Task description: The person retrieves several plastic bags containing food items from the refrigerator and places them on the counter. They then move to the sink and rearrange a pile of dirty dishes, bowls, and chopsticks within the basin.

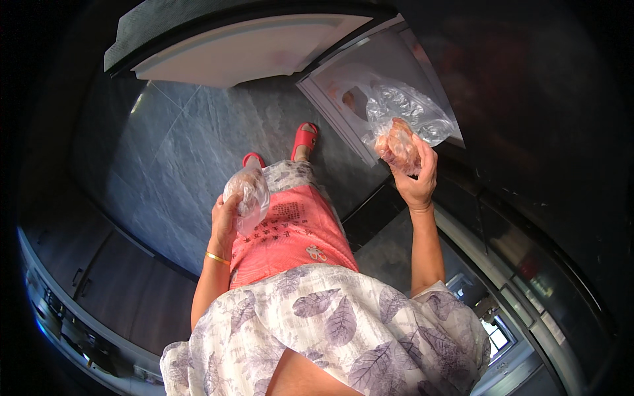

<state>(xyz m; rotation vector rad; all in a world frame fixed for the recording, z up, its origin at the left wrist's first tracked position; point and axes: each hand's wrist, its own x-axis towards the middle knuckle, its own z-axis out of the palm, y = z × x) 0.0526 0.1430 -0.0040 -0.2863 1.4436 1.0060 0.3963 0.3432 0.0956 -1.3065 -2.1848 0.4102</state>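
My left hand (226,216) grips a clear plastic bag (247,198) with something pale and brownish in it; the plastic blurs what it is. In my right hand (418,173) is a clear plastic bag of pinkish-orange food, probably raw meat (398,144), held at the lip of a pulled-out pale drawer of a fridge or freezer. Loose clear plastic (406,106) spreads over the drawer just beyond that bag. A red apron (292,237) with printed writing covers my lap, below the left hand's bag.
An open appliance door (247,47) with a pale inner side stands at the top. The pale drawer (346,126) juts out at upper right, beside dark glossy appliance fronts (520,237). Dark cabinets (114,267) line the lower left. My feet, in red slippers (304,141), stand on grey tiles.
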